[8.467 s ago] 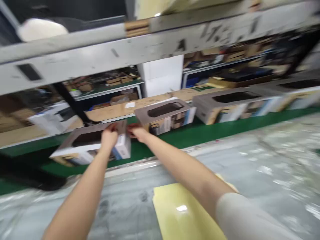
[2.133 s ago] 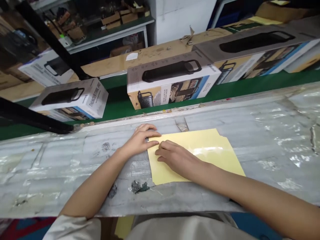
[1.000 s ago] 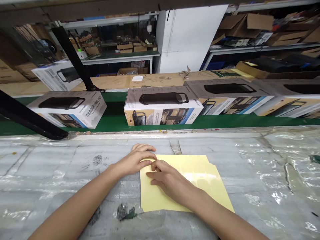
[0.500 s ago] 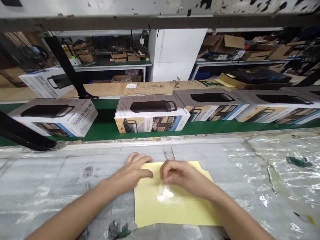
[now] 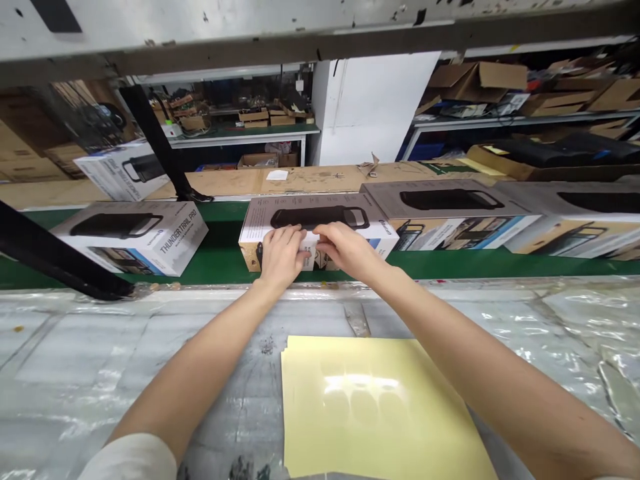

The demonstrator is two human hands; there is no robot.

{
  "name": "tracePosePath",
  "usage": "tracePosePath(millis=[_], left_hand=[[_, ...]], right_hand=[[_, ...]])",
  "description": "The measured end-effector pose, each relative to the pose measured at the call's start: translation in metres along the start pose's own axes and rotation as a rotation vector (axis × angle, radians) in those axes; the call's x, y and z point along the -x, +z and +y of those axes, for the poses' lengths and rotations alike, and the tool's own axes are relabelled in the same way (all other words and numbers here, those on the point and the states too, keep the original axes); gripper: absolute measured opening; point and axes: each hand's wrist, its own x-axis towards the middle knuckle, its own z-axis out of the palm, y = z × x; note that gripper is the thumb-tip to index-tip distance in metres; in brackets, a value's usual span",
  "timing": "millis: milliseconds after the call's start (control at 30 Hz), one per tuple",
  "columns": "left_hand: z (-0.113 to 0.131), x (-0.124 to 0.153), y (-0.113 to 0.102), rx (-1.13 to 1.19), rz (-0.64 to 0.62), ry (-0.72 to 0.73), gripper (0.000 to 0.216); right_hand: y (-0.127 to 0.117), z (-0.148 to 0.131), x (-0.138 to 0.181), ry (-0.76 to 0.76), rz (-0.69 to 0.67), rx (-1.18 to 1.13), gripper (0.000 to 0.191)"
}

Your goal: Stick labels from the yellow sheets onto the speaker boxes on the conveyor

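A printed speaker box (image 5: 320,207) sits on the green conveyor with its long side toward me. My left hand (image 5: 283,257) lies over its top front edge, fingers stretched onto the cardboard and thumb out to the right. Close beside it, my right hand (image 5: 345,250) has thumb and fingers pinched together at the same edge. Whatever is between those fingertips is too small or too hidden to make out. Below my forearms lies a yellow backing sheet (image 5: 350,433) bearing shiny clear round stickers (image 5: 364,405), on the plastic-covered table.
More printed boxes stand on the belt (image 5: 220,230): one to the left (image 5: 133,233), others to the right (image 5: 450,207). A black post (image 5: 65,250) slants up at the left. A metal beam (image 5: 250,43) crosses overhead. An open carton (image 5: 550,157) with black items sits behind.
Both hands have moved forward from the yellow sheet to the box on the belt. My right hand was pinching above the sheet; now its fingertips are at the box edge. The view has shifted slightly.
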Motion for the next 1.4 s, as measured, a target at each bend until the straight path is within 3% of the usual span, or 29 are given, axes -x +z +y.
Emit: tracePosePath(millis=[133, 367, 567, 667, 733, 833, 867, 933, 1000, 1067, 1200, 1267, 1400], left_hand=[[-0.002, 0.007, 0.000, -0.008, 0.027, -0.004, 0.031], [-0.006, 0.009, 0.000, -0.009, 0.026, -0.009, 0.035], [-0.012, 0.013, -0.005, -0.069, -0.047, 0.044, 0.044], [-0.014, 0.014, -0.010, -0.133, -0.098, 0.097, 0.048], [-0.013, 0.013, -0.011, -0.164, -0.119, 0.101, 0.048], [-0.009, 0.009, -0.015, -0.157, -0.156, 0.076, 0.049], [-0.006, 0.009, -0.018, -0.140, -0.164, 0.062, 0.050], [0.004, 0.014, -0.028, -0.088, -0.154, 0.033, 0.049], [0.018, 0.032, -0.041, 0.000, -0.172, 0.032, 0.046], [0.032, 0.060, -0.053, 0.136, -0.324, 0.077, 0.037], [0.047, 0.117, -0.063, 0.362, -0.764, 0.086, 0.020], [0.047, 0.132, -0.061, 0.410, -0.812, 0.037, 0.018], [0.043, 0.136, -0.056, 0.460, -0.778, 0.027, 0.016]], right_hand=[[0.010, 0.004, -0.005, -0.011, -0.022, 0.128, 0.028], [0.007, 0.001, 0.004, 0.137, -0.002, 0.165, 0.043], [0.000, 0.018, -0.052, 0.551, -0.185, -0.080, 0.022], [-0.006, 0.023, -0.059, 0.687, -0.148, -0.052, 0.012], [-0.013, 0.008, -0.042, 0.632, -0.062, 0.003, 0.007], [-0.025, -0.044, 0.010, 0.334, -0.024, -0.029, 0.008], [-0.028, -0.065, 0.031, 0.232, -0.089, -0.097, 0.010], [-0.030, -0.102, 0.072, 0.036, -0.348, -0.279, 0.015], [-0.027, -0.126, 0.105, 0.000, -0.507, -0.319, 0.019], [-0.020, -0.136, 0.127, 0.035, -0.554, -0.302, 0.020], [-0.006, -0.134, 0.144, 0.075, -0.520, -0.308, 0.017], [-0.004, -0.131, 0.145, 0.070, -0.522, -0.318, 0.017], [-0.005, -0.128, 0.147, 0.083, -0.519, -0.350, 0.015]])
